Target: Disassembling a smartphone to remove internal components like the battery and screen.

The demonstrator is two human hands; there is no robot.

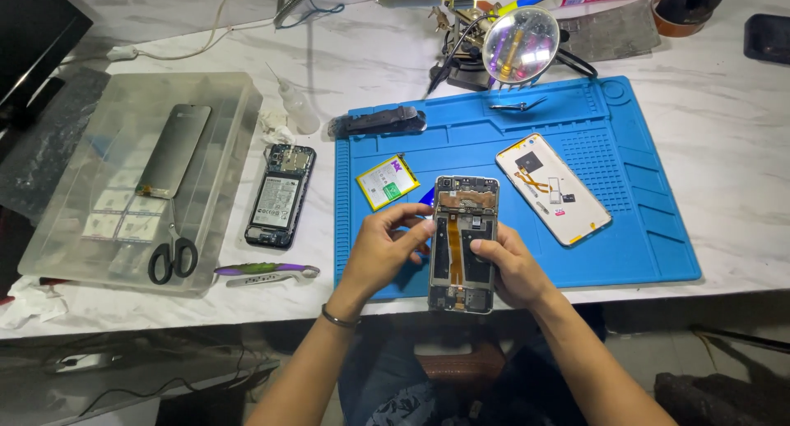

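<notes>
The table [724,146], a white marbled top, carried the whole repair layout, with the parts spread flat so each stayed in reach. A blue work mat [642,237] covered its centre, giving small parts a non-slip, ridged bed. To the left lay a clear plastic tray [234,105], upturned as a raised stand, with a dark screen panel [174,150] and black-handled scissors [173,257] resting on it, well apart from the mat.

Between tray and mat lay a second opened phone [281,195], face down with its battery exposed. On the mat, a white back cover [553,189] lay inside-up at the right, and a yellow-edged battery [387,181] lay just beside the held unit, both kept clear of the hands. A magnifier lens [520,44] on a flexible stem hung above the mat's far edge.

The opened phone frame [464,243] was held upright over the mat's near edge, internals facing the person. The left hand [383,249] gripped its left side, thumb and fingers closed on the frame; the right hand [510,268] clamped the right side, steadying it for inspection.
</notes>
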